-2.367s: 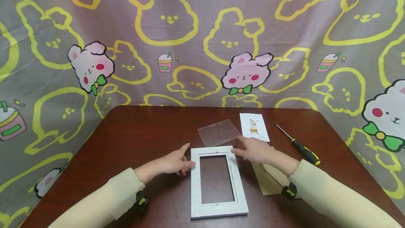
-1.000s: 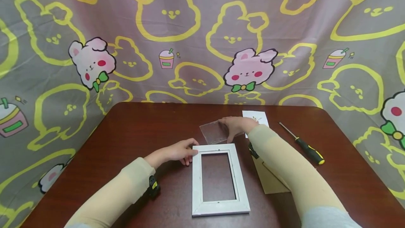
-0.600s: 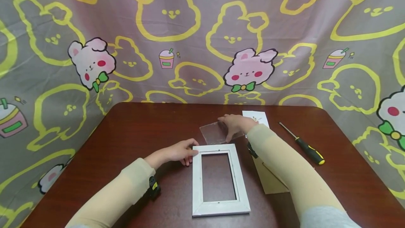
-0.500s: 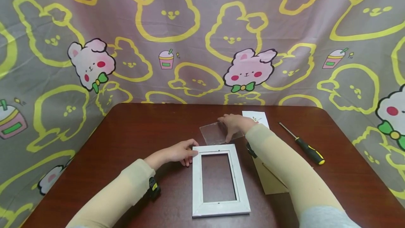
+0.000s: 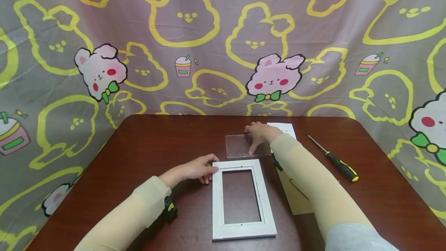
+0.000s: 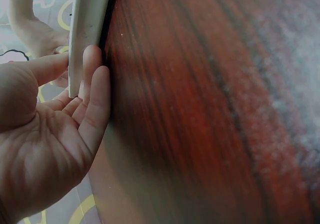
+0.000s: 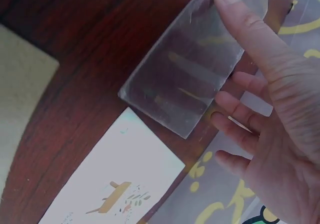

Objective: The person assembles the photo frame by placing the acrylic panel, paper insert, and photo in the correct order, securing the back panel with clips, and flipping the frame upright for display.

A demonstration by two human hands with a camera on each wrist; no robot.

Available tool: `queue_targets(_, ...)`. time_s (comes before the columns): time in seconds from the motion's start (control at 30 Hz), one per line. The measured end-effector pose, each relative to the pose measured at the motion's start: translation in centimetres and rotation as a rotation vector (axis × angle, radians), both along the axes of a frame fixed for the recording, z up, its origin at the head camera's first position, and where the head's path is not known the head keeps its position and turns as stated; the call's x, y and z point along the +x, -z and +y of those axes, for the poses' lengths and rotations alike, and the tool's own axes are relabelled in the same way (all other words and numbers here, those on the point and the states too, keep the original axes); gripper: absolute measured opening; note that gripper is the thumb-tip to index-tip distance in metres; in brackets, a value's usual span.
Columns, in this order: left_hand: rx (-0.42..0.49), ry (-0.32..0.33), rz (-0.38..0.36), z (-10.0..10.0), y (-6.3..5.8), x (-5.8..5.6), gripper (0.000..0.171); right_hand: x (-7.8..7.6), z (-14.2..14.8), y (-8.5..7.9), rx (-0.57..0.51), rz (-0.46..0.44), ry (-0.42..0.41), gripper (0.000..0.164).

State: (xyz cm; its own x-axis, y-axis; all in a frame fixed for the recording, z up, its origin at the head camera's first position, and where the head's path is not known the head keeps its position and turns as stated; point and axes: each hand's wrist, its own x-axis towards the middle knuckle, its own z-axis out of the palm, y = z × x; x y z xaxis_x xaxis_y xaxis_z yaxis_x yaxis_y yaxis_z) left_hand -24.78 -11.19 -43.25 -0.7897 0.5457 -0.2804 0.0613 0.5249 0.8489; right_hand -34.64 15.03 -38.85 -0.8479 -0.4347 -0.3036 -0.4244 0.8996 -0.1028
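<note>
My left hand pinches the upper left corner of a white picture frame, which lies face down or up on the table. In the left wrist view the thumb is on one side of the frame's edge, and the fingers are on the other. Beyond the frame, a clear rectangular sheet is gripped by my right hand. The right wrist view shows the thumb over the sheet and the fingertips along its opposite long edge. The hand hides the sheet's right part in the head view.
A white card with a printed potted plant lies beside the sheet, partly under my right hand in the head view. A tan backing board lies right of the frame, partly hidden by my right forearm. Farther right is a screwdriver.
My right hand has reached from beside the frame to the clear sheet and taken hold of it. The sheet has turned straighter and shifted slightly right. My left hand has moved onto the frame's corner.
</note>
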Motion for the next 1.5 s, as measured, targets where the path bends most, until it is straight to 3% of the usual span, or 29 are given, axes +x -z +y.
queue_targets(0.37,0.0,0.001,0.007,0.1,-0.4,0.2,0.025,-1.5,0.2,0.3,0.026,-0.044,0.053,0.087)
queue_targets(0.63,0.006,0.006,0.009,0.1,0.0,0.1,0.025,-1.2,0.3,0.2,0.039,-0.071,0.122,0.085)
queue_targets(0.87,-0.006,0.002,0.016,0.0,-0.1,0.0,0.025,-1.4,0.2,0.2,-0.002,-0.067,0.121,0.082)
queue_targets(1.23,0.007,0.012,0.006,0.0,0.1,0.3,0.026,-1.7,0.7,1.2,-0.022,-0.124,0.185,0.103)
queue_targets(1.33,0.002,0.014,0.016,-0.1,0.0,0.2,0.025,-1.8,0.8,1.2,-0.048,-0.114,0.2,0.099)
queue_targets(1.5,-0.006,0.01,0.017,-0.1,-0.1,0.0,0.025,-1.8,0.6,1.0,-0.039,-0.057,0.149,0.083)
